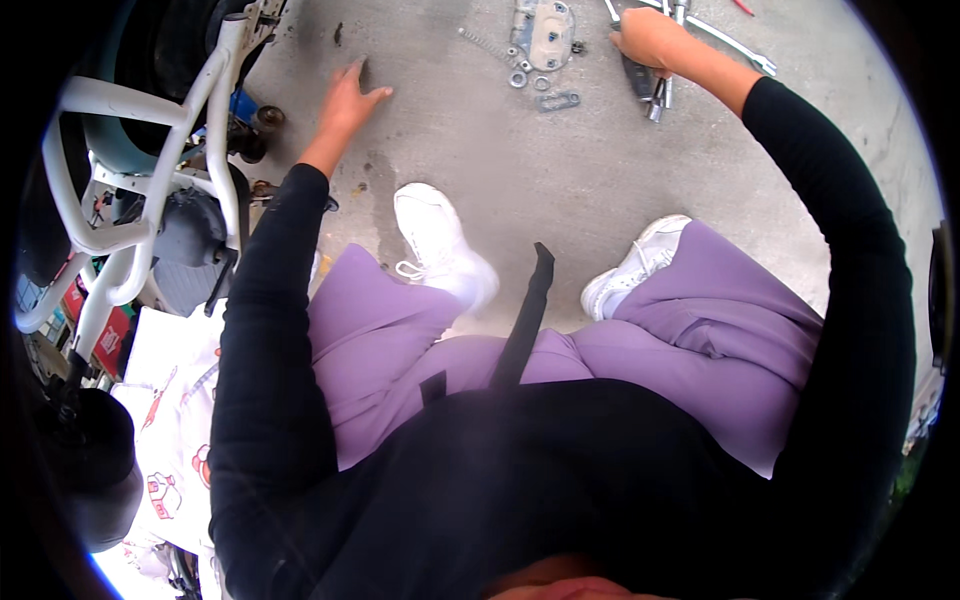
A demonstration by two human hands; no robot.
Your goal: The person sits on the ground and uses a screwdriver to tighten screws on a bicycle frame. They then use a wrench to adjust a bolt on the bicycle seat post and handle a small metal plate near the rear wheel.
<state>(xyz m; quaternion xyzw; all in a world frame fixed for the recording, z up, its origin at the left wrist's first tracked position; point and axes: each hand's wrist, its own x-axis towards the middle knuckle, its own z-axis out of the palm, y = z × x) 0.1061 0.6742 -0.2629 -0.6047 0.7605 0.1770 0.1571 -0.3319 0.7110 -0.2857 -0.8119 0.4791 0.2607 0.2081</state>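
Note:
My left hand is over the concrete floor with thumb and fingers apart, holding nothing. It is nearest to the white tubular frame of a vehicle. My right hand is curled over a group of hand tools at the upper right. Beneath it a black handle sticks out, with several chrome sockets or tool ends beside it. What the fingers grip is hidden. To the left of that hand lie a metal cover plate, a coil spring, small rings and an oval metal piece.
A long chrome wrench lies beyond my right wrist, with a red object at the top edge. My white shoes stand on the floor between hands and body. Patterned white cloth is at the lower left, below the frame.

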